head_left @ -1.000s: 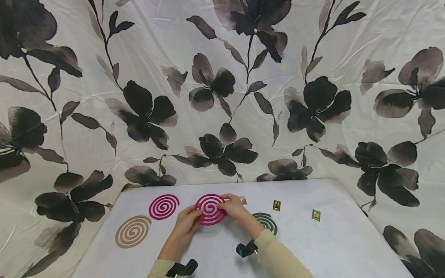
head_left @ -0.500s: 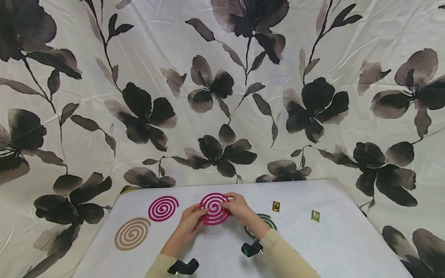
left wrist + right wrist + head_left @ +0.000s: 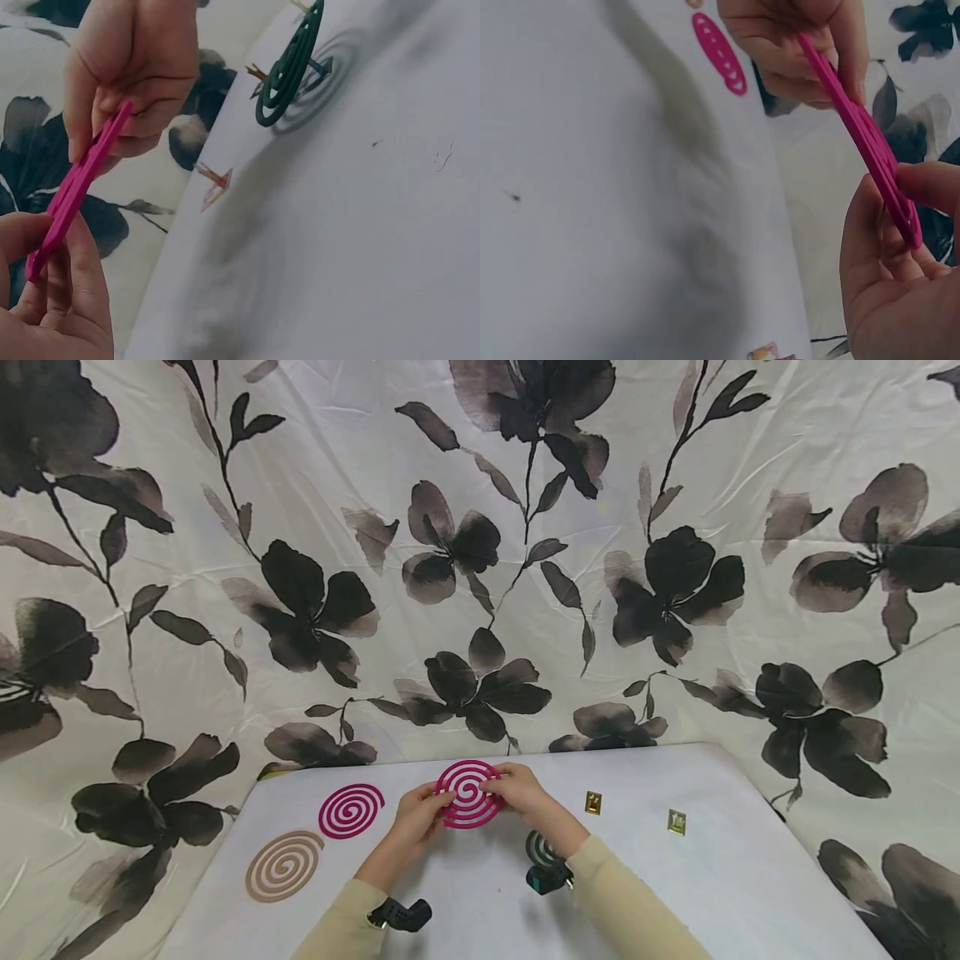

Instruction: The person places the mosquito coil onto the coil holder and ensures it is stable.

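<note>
Both hands hold a pink mosquito coil [image 3: 469,793] over the far part of the white table. The left hand [image 3: 414,820] pinches its left rim between thumb and fingers; the right hand [image 3: 527,795] pinches the right side. Seen nearly edge-on in the left wrist view, the coil [image 3: 75,187] is tilted, and its shadow falls on the tabletop. A small metal coil stand [image 3: 214,178] lies close by, hidden behind the right hand in the head view. A green coil [image 3: 289,67] sits raised on a stand, partly covered by the right wrist in the head view.
Left on the table [image 3: 480,902] lie a second pink coil [image 3: 351,811] and a tan coil [image 3: 284,866]. Toward the right are two gold-coloured metal stands [image 3: 593,802]. A floral cloth [image 3: 465,610] hangs behind the table's far edge.
Both hands have carried the pink coil slightly right and toward the table's far edge. The small stand beside the right hand is now hidden in the head view.
</note>
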A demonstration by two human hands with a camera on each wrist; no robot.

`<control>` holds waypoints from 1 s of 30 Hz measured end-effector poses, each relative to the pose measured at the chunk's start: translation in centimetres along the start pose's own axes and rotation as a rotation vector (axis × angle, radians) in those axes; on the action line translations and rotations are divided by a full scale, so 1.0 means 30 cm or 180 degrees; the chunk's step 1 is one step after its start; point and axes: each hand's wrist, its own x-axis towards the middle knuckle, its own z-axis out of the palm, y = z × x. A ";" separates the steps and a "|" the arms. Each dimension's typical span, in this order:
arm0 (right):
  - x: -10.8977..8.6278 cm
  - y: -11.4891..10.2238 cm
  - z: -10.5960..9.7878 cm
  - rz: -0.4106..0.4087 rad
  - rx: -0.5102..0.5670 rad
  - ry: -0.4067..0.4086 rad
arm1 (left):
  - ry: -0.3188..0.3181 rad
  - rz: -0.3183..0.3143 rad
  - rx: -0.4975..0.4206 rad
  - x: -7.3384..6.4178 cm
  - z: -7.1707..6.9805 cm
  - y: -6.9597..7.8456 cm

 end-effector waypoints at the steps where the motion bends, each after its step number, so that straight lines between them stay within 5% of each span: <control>1: 0.000 -0.008 -0.004 0.0011 0.0006 0.0017 | 0.0000 -0.0006 0.0016 0.003 0.004 0.008; 8: 0.003 -0.056 -0.020 -0.0010 0.0103 -0.0021 | 0.0062 -0.0053 0.0013 0.031 0.023 0.058; 30: 0.062 -0.195 -0.115 0.0062 0.0199 0.0048 | -0.0184 -0.0050 -0.0034 0.085 0.124 0.249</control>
